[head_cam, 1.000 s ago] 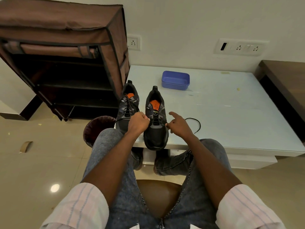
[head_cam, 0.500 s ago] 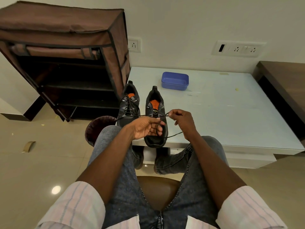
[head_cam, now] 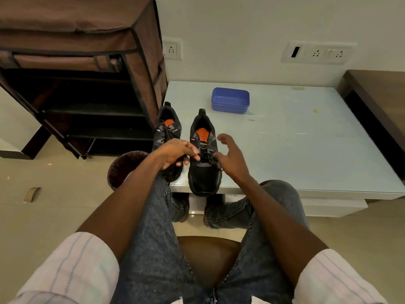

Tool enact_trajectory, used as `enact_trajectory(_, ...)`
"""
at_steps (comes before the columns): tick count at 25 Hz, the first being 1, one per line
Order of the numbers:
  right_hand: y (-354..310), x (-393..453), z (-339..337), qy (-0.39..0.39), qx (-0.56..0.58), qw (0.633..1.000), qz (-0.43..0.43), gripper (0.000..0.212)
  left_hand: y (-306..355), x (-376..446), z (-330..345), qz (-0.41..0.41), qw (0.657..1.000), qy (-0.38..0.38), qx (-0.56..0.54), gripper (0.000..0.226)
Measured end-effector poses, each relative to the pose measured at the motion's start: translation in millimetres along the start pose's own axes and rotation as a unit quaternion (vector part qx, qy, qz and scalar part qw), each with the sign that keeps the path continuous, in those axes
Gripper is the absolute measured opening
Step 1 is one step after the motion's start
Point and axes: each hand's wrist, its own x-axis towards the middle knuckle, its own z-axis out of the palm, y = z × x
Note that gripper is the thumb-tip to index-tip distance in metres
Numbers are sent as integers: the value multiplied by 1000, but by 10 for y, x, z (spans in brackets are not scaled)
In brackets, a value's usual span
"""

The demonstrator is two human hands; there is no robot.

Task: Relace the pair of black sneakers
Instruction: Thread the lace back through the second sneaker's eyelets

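Two black sneakers with orange insoles stand on the near left corner of the pale table [head_cam: 306,154]. The left sneaker [head_cam: 168,130] is laced. The right sneaker [head_cam: 203,178] has its toe over the table's edge. My left hand [head_cam: 175,153] pinches the black lace [head_cam: 206,155] at the right sneaker's lower eyelets. My right hand [head_cam: 231,159] hovers at the shoe's right side with its fingers spread, thumb close to the lace. A strand of lace trails under that hand.
A blue plastic box [head_cam: 230,100] sits behind the sneakers. A brown fabric shoe rack [head_cam: 87,84] stands at the left, against the table. Below my left arm is a dark wastebasket [head_cam: 125,165] on the floor. I sit on a brown stool [head_cam: 208,255].
The lace stretched between both hands is now drawn in close to the right sneaker. My right hand has let its pinch go and spread its fingers. My left hand shifted onto the eyelets.
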Motion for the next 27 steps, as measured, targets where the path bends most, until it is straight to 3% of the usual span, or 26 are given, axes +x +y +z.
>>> enact_trajectory(2, -29, -12, 107, -77, -7, 997, -32, 30, -22, 44, 43, 6, 1000, -20, 6, 6)
enact_trajectory(3, -8, -4, 116, -70, -22, 997, -35, 20, -23, 58, 42, 4, 1000, -17, 13, 6)
enact_trajectory(5, 59, 47, 60, 0, -22, 1000, -11, 17, -20, 93, -35, -10, 1000, 2, 18, 4)
enact_trajectory(8, 186, 193, -133, 179, 27, 977, 117, 22, -45, 129, -151, -24, 999, 41, -9, 4)
enact_trajectory(10, 241, 206, -175, 221, -25, 965, 139, 20, -61, 141, -115, -23, 998, 63, -2, 6)
enact_trajectory(11, 235, 187, -144, 202, -77, 972, 93, 21, -57, 131, -68, -20, 998, 65, 9, 6)
enact_trajectory(13, 131, 107, 0, 72, -98, 992, -39, 35, -37, 105, 43, -7, 999, 40, 11, 6)
enact_trajectory(15, 11, 42, 106, -60, -79, 990, -96, 33, -16, 88, 118, 10, 1000, 10, -5, 10)
enact_trajectory(16, -6, 41, 138, -77, -77, 989, -97, 26, -13, 83, 116, 11, 1000, 10, -9, 11)
enact_trajectory(22, 158, 134, 24, 81, -59, 994, 46, 20, -8, 90, 31, -23, 998, 45, -45, 12)
enact_trajectory(27, 160, 141, 31, 129, -65, 984, 109, 23, 15, 77, 64, -12, 995, 41, -92, 13)
